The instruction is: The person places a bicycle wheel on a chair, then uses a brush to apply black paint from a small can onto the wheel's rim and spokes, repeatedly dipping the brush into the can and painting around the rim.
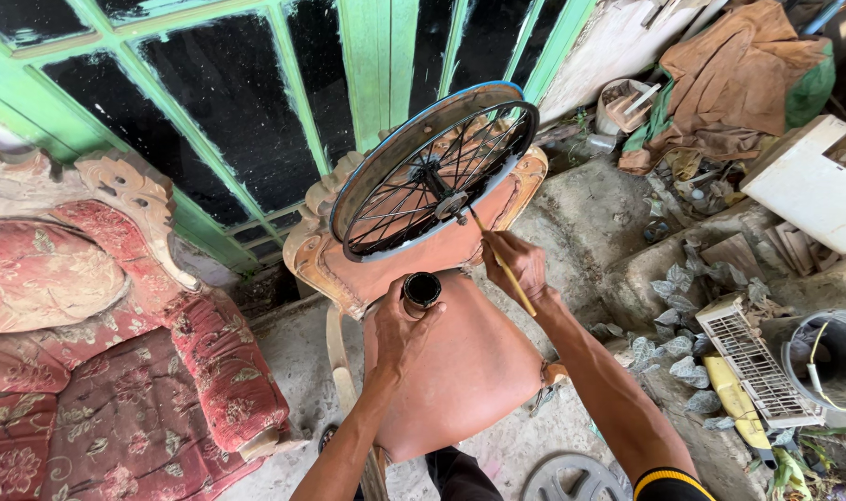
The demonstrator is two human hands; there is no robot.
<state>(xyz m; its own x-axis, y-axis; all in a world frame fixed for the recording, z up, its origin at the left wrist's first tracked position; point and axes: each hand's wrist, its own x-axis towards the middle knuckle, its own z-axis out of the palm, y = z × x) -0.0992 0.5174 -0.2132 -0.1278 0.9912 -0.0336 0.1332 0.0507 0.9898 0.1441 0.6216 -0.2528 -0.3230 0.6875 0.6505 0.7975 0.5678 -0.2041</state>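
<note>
Far left: a red floral upholstered armchair with a carved wooden frame, set against a green-framed glazed door.

Centre left: the left hand, fingers closed around a small dark round tin; the tin is held upright, mouth open to the camera, above the seat of a brown padded chair.

Centre: a spoked bicycle wheel with a blue rim, leaned tilted against the brown chair's carved backrest, its hub turned toward the hands.

Centre right: the right hand, fingers pinched on a thin yellow-handled brush; the brush tip is seen at or just beside the wheel hub. The hands are apart, each clamped on its own item, the tin just left of the brush.

Lower centre: a grey metal wheel casting on the concrete floor.

Right: a white slatted grille lying on rubble, a yellow tool beside it, a grey bucket holding a cable.

Upper right: a brown cloth heaped over clutter, and a white board below it.
</note>
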